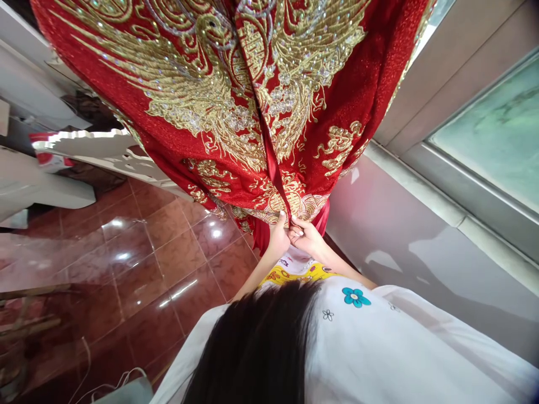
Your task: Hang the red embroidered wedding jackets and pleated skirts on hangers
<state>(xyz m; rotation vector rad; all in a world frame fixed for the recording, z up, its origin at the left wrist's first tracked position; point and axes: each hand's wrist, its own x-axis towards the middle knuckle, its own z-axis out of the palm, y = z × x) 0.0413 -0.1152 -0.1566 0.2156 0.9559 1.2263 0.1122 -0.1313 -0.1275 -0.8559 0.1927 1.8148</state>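
A red jacket [177,118] with gold phoenix embroidery and clear beads hangs open-fronted before me. Its two front edges meet near the lower hem, where a strip of red lining [272,160] shows between them. My left hand [278,238] pinches the hem at the front opening, thumb on top. Right beside it, my right hand [306,237] has its fingers curled on the other front edge. Both hands are closed on the jacket, nearly touching each other. Below the hem, red satin cloth [261,235] hangs down.
On the right are a grey wall [357,224], a pale sill [475,235] and a metal-framed window [475,140]. Red-brown tiles [177,247] cover the floor. A white scalloped panel [96,148] stands at left. A white cable [126,376] lies at lower left.
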